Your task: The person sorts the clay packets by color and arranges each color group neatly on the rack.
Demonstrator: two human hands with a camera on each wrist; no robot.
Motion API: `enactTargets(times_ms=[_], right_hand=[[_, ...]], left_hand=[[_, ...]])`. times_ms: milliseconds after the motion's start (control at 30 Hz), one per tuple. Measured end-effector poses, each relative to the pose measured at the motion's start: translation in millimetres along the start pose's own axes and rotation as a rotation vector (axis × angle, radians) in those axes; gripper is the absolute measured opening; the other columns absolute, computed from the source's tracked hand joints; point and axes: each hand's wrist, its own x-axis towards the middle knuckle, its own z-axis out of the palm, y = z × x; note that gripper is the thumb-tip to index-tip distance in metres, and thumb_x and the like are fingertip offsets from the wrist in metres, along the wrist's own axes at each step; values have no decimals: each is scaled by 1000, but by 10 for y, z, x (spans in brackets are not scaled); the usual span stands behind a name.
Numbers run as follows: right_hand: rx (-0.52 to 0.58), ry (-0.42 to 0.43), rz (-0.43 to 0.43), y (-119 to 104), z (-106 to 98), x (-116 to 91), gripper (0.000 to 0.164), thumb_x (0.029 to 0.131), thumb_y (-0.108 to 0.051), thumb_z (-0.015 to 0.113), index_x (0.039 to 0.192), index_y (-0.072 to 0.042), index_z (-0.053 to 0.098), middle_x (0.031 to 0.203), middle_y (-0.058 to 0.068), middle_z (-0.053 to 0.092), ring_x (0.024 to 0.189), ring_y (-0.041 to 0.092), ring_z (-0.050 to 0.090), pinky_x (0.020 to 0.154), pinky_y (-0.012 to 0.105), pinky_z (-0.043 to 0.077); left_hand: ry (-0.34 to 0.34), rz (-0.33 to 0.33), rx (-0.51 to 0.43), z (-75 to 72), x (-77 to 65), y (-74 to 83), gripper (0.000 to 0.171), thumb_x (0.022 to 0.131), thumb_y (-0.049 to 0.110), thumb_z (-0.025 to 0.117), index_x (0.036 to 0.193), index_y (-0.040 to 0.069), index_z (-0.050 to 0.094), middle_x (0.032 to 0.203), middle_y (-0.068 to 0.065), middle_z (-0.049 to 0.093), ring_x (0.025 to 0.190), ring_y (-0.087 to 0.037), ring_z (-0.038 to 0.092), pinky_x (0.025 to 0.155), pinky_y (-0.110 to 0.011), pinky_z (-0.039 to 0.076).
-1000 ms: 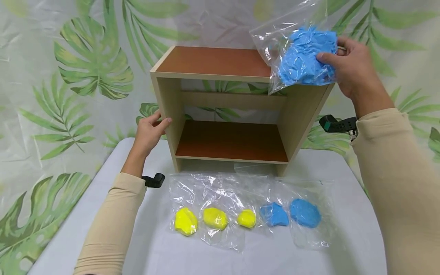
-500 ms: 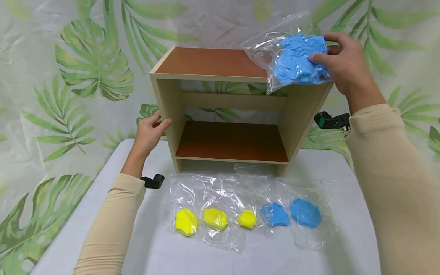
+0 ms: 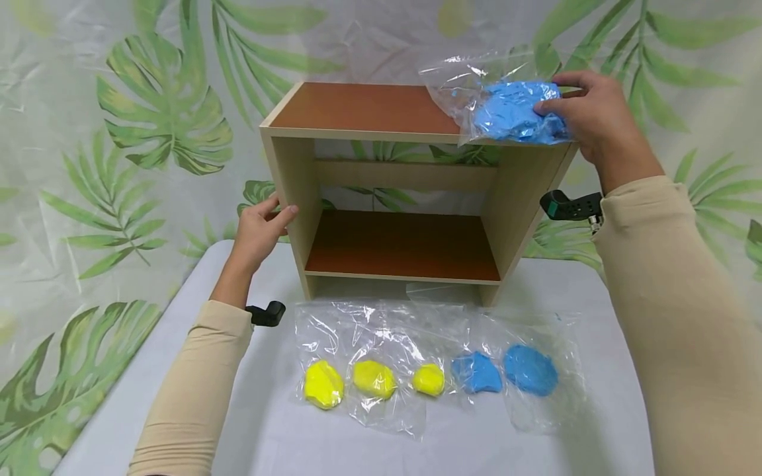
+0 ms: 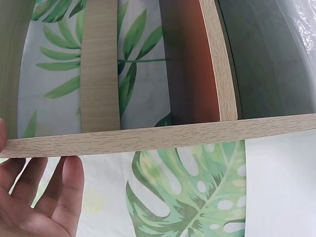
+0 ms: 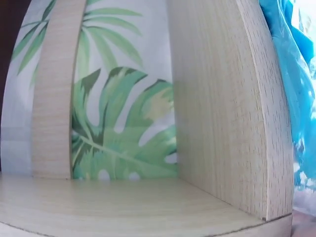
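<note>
A small wooden shelf unit [image 3: 387,135] with reddish-brown boards stands on the table. My left hand [image 3: 262,228] holds its left side panel, fingertips on the outer face and thumb at the front edge, as the left wrist view shows. My right hand [image 3: 598,122] pinches the right end of a clear plastic bag of blue clay [image 3: 514,116]. That bag lies low over the right part of the shelf's top, its blue lump at the front edge. In the right wrist view the blue clay [image 5: 296,98] shows along the shelf's edge; the right hand itself is out of that view.
In front of the shelf, clear bags lie in a row on the white-covered table [image 3: 333,449]. They hold yellow lumps [image 3: 374,379] on the left and blue lumps [image 3: 530,370] on the right. A leaf-patterned cloth [image 3: 169,106] hangs behind.
My right hand has brought the bag of blue clay left and down onto the shelf's top right, where it now lies flatter. The left hand has stayed on the side panel.
</note>
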Motion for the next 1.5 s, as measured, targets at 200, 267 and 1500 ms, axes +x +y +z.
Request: enactTargets(times_ms=[200,267,1500], right_hand=[[-16,54,64,-55,50,-25,56,97,-25,61,147,-45,42,154,-7,33,145,19,32,124,37,29],[-23,64,91,-73,62,-36,52,98,-25,59,145,-45,45,165,-7,17,145,19,30,124,37,28],[472,123,-144,623,-372,-579,28,94,-19,66,122,-19,60,110,-9,58,96,6,55,66,11,51]], left_hand=[[3,15,-2,0,3,9,53,98,35,60,148,20,48,148,-7,54,116,-16,61,75,-9,52],[3,16,-5,3,6,9,53,98,34,60,148,20,48,148,-7,54,117,-17,61,76,-9,52],[-12,3,32,-17,-7,42,52,100,35,56,148,18,48,147,-10,54,122,-24,61,75,-8,51]])
